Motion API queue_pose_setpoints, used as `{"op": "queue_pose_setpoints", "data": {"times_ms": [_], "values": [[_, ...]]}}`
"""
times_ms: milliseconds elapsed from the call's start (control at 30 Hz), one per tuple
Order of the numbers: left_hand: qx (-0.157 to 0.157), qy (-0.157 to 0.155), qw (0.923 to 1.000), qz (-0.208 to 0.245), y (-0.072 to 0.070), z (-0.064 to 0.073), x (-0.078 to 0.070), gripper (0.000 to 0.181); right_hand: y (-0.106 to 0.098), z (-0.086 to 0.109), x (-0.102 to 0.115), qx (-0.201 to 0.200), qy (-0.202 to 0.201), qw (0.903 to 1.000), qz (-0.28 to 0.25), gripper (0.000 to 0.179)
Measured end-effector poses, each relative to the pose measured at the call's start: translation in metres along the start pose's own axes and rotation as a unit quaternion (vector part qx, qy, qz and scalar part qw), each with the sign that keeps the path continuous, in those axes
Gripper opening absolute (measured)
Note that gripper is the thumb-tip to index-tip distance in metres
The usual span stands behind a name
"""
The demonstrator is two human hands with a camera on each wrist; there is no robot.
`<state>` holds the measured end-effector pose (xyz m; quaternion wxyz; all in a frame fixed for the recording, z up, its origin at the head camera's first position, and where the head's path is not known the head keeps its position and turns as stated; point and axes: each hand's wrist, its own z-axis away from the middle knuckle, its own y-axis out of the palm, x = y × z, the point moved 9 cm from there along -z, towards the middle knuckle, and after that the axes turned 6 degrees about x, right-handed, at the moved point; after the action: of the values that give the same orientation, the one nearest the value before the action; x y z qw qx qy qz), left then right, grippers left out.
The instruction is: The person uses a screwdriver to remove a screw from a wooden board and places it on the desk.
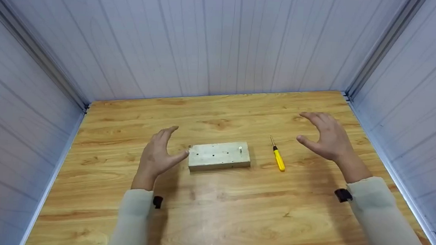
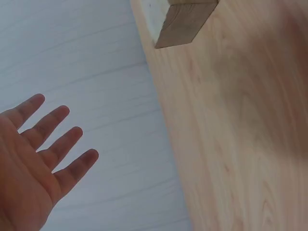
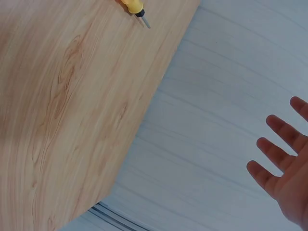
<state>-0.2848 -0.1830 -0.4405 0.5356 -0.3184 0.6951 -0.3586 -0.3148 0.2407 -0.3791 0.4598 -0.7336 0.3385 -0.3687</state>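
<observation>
Head view. Left hand (image 1: 156,157) raised above the tabletop (image 1: 235,210); its fingers (image 1: 168,134) gently bent, thumb well apart from them, nothing in hold. Wooden block (image 1: 221,160) just right of the left fingers; the thumb tip lines up with its near end, contact not certain from this angle. Block lies flat on a broad side, probably for steadiness, with the drilled face up so the small dark holes are accessible. Screw (image 1: 240,150) stands upright at the block end farther from the left fingers, presumably seated in a hole, since nothing else props it.

Right hand (image 1: 328,138) also raised, fingers likewise wide and holding nothing. Screwdriver (image 1: 279,161) lies left of the right fingers, between them and the block, apart from both. Shaft points away from the person, handle toward them; likely set so for easy reach.

Left wrist view. Four fingers spread and nearly straight against the pale wall (image 2: 110,48), no object among them. Block end shows up and to the right of the fingertips, well apart.

Right wrist view. Fingers fanned out, nothing gripped. Screwdriver, partly cut off by the frame, lies up and left of them, well apart.
</observation>
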Motion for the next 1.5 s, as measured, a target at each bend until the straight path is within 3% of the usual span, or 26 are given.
{"op": "queue_pose_setpoints", "data": {"times_ms": [333,567,767,1000,1233,1500], "values": [[0.068,-0.020,0.9954,0.065,0.036,-0.001,0.014,0.069,0.018,-0.003,0.008,0.036,-0.047,0.9982,0.005,0.057],[0.089,-0.030,0.9886,0.118,0.061,-0.001,0.027,0.064,0.039,-0.002,0.011,0.074,-0.081,0.9938,0.018,0.050],[0.109,-0.055,0.9833,0.135,0.077,0.002,0.037,0.060,0.062,-0.002,0.014,0.119,-0.107,0.9869,0.021,0.042],[0.119,-0.068,0.9852,0.104,0.087,0.003,0.038,0.062,0.092,0.003,0.019,0.162,-0.142,0.9758,0.035,0.035],[0.126,-0.084,0.9827,0.106,0.092,0.000,0.034,0.062,0.118,0.007,0.015,0.206,-0.145,0.9661,0.058,0.033],[0.121,-0.122,0.9799,0.101,0.098,0.001,0.036,0.060,0.131,0.011,0.023,0.174,-0.228,0.9573,0.035,0.026]]}}
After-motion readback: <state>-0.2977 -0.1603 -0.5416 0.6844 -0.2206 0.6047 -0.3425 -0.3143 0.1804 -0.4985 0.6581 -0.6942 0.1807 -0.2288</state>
